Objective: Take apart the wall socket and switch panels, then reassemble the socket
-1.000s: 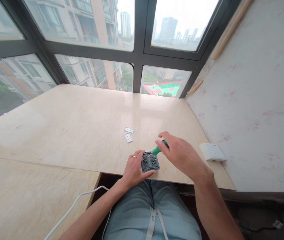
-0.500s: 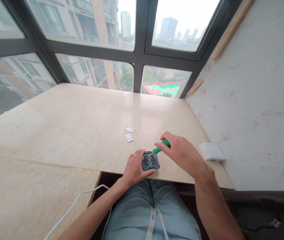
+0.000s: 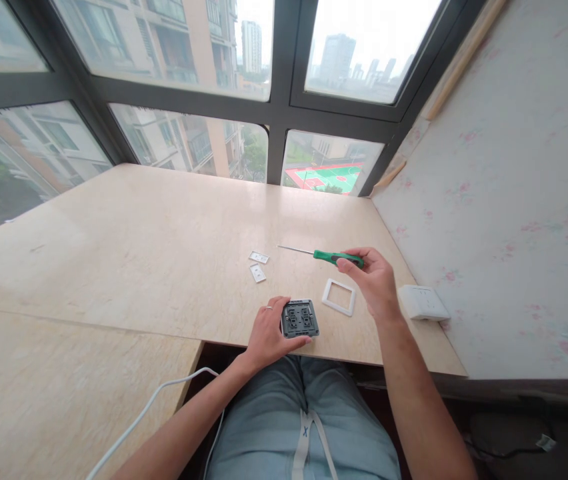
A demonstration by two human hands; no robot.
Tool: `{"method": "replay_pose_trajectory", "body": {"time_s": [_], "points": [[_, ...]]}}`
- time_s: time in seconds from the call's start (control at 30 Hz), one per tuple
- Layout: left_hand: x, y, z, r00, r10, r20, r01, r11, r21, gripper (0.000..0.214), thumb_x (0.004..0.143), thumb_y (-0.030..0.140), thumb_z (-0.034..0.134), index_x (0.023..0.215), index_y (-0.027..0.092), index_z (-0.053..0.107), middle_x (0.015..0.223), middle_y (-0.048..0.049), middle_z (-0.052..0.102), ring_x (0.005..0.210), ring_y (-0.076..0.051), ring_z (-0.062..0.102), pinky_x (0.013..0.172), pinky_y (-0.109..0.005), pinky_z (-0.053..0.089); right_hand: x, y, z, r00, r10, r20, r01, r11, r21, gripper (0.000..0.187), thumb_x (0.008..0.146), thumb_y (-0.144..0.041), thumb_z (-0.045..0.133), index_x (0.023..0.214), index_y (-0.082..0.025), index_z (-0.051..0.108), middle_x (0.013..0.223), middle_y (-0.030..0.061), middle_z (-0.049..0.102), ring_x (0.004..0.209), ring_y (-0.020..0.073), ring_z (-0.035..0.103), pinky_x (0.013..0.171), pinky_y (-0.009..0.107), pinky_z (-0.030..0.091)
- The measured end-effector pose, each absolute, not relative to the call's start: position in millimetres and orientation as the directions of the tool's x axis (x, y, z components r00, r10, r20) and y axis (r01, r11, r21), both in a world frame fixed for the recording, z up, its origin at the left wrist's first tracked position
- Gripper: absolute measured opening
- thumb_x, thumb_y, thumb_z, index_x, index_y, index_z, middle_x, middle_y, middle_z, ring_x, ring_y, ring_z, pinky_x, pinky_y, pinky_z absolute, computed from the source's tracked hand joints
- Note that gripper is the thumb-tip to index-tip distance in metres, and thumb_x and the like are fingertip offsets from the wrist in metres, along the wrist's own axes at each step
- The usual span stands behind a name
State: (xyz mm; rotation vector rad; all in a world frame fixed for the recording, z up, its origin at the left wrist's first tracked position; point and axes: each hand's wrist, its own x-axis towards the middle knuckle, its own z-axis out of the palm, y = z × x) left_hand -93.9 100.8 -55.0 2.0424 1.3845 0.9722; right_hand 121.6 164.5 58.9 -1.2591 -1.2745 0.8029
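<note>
One grey switch module (image 3: 300, 319) sat just beside the counter's (image 3: 164, 253) near edge, its left side gripped by the left hand (image 3: 270, 333), fingers part-open around it, thumb along the near side. The right hand (image 3: 375, 277) had its fingers closed on one green-handled screwdriver (image 3: 323, 255), whose shaft pointed left, apart from the module. A broad stretch of counter ran beyond both hands toward the window. Two small white pieces (image 3: 258, 273) lay farther back, one white frame (image 3: 338, 309) right of the module, and one white socket box (image 3: 424, 303) beside the wall.
</note>
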Motion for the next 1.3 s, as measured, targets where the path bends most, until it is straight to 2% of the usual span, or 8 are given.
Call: {"method": "replay_pose_trajectory", "body": {"time_s": [0.1, 0.3, 0.67, 0.83, 1.0, 1.07, 1.17, 1.3], "points": [[-94, 101, -53, 0.227, 0.932, 0.284, 0.559, -0.363, 0.745, 0.081, 0.066, 0.052, 0.082, 0.130, 0.020, 0.045, 0.131, -0.0127, 0.053, 0.120, -0.030, 0.053, 0.099, -0.045, 0.042, 125, 180, 17, 0.222, 0.967, 0.128, 0.249, 0.070, -0.966, 0.049, 0.066, -0.049, 0.079, 0.094, -0.013, 0.061, 0.094, 0.0111, 0.070, 0.083, 0.0205, 0.069, 0.072, 0.032, 0.053], [-95, 101, -53, 0.220, 0.938, 0.268, 0.547, -0.346, 0.763, 0.081, 0.064, 0.052, 0.083, 0.129, 0.020, 0.046, 0.132, -0.0130, 0.051, 0.118, -0.031, 0.054, 0.099, -0.045, 0.043, 116, 180, -26, 0.243, 0.960, 0.136, 0.406, 0.027, -0.914, 0.043, 0.071, -0.049, 0.073, 0.091, -0.012, 0.062, 0.089, 0.0116, 0.070, 0.078, 0.0223, 0.066, 0.075, 0.037, 0.051], [-94, 98, -58, 0.218, 0.924, 0.315, 0.570, -0.382, 0.728, 0.077, 0.067, 0.050, 0.083, 0.127, 0.020, 0.044, 0.132, -0.0125, 0.051, 0.119, -0.029, 0.053, 0.097, -0.043, 0.043, 92, 179, -33, 0.020, 0.953, 0.302, 0.669, 0.212, -0.712, 0.010, 0.082, -0.022, 0.056, 0.090, -0.017, 0.057, 0.098, 0.0091, 0.063, 0.098, 0.0216, 0.057, 0.094, 0.038, 0.044], [-94, 99, -57, 0.225, 0.921, 0.319, 0.567, -0.390, 0.726, 0.074, 0.068, 0.049, 0.083, 0.125, 0.021, 0.045, 0.129, -0.0120, 0.053, 0.115, -0.029, 0.055, 0.095, -0.043, 0.044, 89, 177, -34, -0.106, 0.951, 0.289, 0.698, 0.278, -0.660, 0.018, 0.081, -0.014, 0.052, 0.097, -0.014, 0.060, 0.102, 0.0114, 0.063, 0.099, 0.0238, 0.057, 0.094, 0.040, 0.045], [-94, 101, -60, 0.232, 0.911, 0.341, 0.580, -0.411, 0.703, 0.078, 0.068, 0.050, 0.083, 0.128, 0.021, 0.042, 0.130, -0.0116, 0.052, 0.118, -0.029, 0.053, 0.096, -0.042, 0.043, 92, 164, -23, -0.109, 0.941, 0.321, 0.678, 0.306, -0.668, 0.021, 0.086, -0.019, 0.053, 0.105, -0.014, 0.061, 0.110, 0.0128, 0.065, 0.106, 0.0245, 0.059, 0.096, 0.040, 0.045], [-94, 101, -62, 0.242, 0.902, 0.357, 0.599, -0.428, 0.677, 0.082, 0.069, 0.050, 0.083, 0.132, 0.020, 0.039, 0.131, -0.0128, 0.052, 0.120, -0.029, 0.052, 0.098, -0.043, 0.043, 97, 153, -15, -0.140, 0.945, 0.296, 0.651, 0.313, -0.691, 0.025, 0.088, -0.023, 0.057, 0.111, -0.015, 0.061, 0.105, 0.0093, 0.069, 0.096, 0.0212, 0.064, 0.088, 0.035, 0.050], [-94, 100, -65, 0.259, 0.888, 0.379, 0.633, -0.453, 0.628, 0.086, 0.070, 0.048, 0.082, 0.136, 0.019, 0.035, 0.132, -0.0153, 0.051, 0.123, -0.031, 0.051, 0.099, -0.045, 0.042, 106, 137, -1, -0.302, 0.939, 0.167, 0.625, 0.327, -0.709, 0.034, 0.087, -0.018, 0.059, 0.121, -0.020, 0.059, 0.095, 0.0028, 0.072, 0.082, 0.0164, 0.067, 0.078, 0.029, 0.051], [-93, 99, -65, 0.266, 0.882, 0.390, 0.653, -0.462, 0.600, 0.086, 0.071, 0.048, 0.081, 0.136, 0.017, 0.035, 0.133, -0.0164, 0.051, 0.123, -0.032, 0.051, 0.098, -0.045, 0.042, 112, 127, 14, -0.429, 0.903, 0.005, 0.704, 0.338, -0.625, 0.038, 0.086, -0.009, 0.060, 0.121, -0.021, 0.060, 0.095, 0.0021, 0.073, 0.087, 0.0178, 0.068, 0.079, 0.029, 0.050]]}}
